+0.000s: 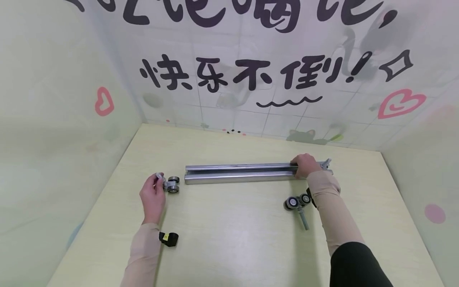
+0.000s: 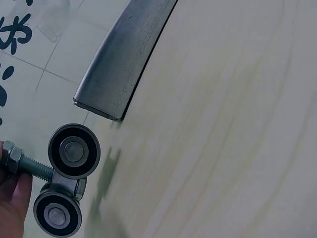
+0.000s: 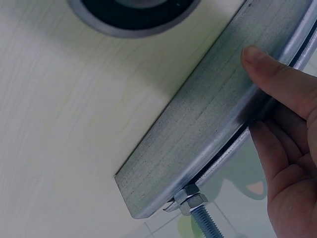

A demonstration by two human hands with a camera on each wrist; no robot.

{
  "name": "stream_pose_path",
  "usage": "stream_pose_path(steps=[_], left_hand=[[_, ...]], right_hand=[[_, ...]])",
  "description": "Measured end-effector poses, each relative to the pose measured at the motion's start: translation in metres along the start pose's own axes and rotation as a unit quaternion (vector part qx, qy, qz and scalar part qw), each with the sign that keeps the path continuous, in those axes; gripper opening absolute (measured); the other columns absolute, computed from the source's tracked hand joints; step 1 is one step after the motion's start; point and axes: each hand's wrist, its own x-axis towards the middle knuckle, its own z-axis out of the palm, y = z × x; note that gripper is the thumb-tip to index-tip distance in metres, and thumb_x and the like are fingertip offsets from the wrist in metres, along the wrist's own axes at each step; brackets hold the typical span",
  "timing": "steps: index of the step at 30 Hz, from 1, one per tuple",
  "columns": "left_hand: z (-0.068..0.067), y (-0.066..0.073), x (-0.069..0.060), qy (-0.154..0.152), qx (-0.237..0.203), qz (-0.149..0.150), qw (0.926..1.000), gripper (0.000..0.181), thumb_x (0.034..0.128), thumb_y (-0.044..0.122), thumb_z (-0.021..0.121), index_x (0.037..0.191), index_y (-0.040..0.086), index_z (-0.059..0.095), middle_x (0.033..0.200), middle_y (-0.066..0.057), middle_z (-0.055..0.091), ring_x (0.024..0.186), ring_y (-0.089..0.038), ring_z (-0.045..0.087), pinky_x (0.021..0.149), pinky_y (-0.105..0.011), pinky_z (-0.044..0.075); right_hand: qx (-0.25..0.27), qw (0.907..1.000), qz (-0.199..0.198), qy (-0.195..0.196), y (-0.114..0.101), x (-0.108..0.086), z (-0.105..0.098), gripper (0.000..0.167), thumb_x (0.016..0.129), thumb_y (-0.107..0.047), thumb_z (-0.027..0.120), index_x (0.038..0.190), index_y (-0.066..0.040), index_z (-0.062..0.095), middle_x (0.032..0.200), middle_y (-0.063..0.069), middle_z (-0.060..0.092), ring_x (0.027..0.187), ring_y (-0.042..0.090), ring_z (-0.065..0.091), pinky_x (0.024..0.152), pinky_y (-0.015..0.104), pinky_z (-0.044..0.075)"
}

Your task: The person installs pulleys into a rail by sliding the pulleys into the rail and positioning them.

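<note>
My left hand (image 1: pixel 152 196) pinches the bolt end of a roller trolley (image 1: pixel 173 184), just off the left end of a metal channel rail (image 1: pixel 238 178). In the left wrist view the trolley's threaded bolt (image 2: pixel 35 167), nuts and black-rimmed wheels show, apart from the rail's end. Near its right end, the rail is gripped by my right hand (image 1: pixel 307 166), thumb (image 3: pixel 270 69) on the side wall and fingers at the slotted face. A bolt with nuts (image 3: pixel 193 199) sticks out of the slot there; what it joins inside is hidden.
Below the rail's right part, another roller trolley (image 1: pixel 293 203) lies on the pale wooden table (image 1: pixel 233 231), its bolt pointing toward me. Printed walls (image 1: pixel 229 115) close off the back and both sides. A black wrist device (image 1: pixel 169 239) sits by the left forearm.
</note>
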Motion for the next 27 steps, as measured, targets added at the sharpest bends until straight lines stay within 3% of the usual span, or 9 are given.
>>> stream_pose_path(steps=[9,16,27], left_hand=[[0.011,0.0,0.014,-0.004,-0.013,-0.02,0.9997,0.021,0.0902,-0.003,0.048,0.108,-0.011,0.055,0.106,-0.025,0.059,0.102,-0.032,0.057,0.076,-0.001,0.042],[0.021,0.005,0.021,-0.007,-0.018,-0.024,0.9995,0.021,0.0904,-0.003,0.047,0.108,-0.011,0.055,0.107,-0.026,0.059,0.102,-0.033,0.057,0.083,-0.028,0.05],[0.035,0.01,0.021,-0.039,-0.038,-0.055,0.997,0.023,0.0917,-0.001,0.046,0.112,-0.009,0.053,0.111,-0.023,0.057,0.105,-0.03,0.056,0.086,-0.029,0.049]], right_hand=[[0.0,1.0,-0.004,-0.001,0.003,0.004,0.006,0.052,0.058,0.004,0.075,0.109,0.001,0.064,0.11,0.021,0.061,0.101,0.039,0.055,0.088,0.049,0.045],[0.002,0.9999,-0.01,0.01,0.006,0.004,0.006,0.053,0.055,0.005,0.076,0.107,0.001,0.064,0.109,0.021,0.062,0.1,0.039,0.056,0.088,0.048,0.045],[0.001,0.9999,-0.008,0.008,0.004,0.001,0.002,0.052,0.057,0.004,0.076,0.107,0.002,0.064,0.109,0.021,0.062,0.099,0.039,0.056,0.087,0.048,0.046]])
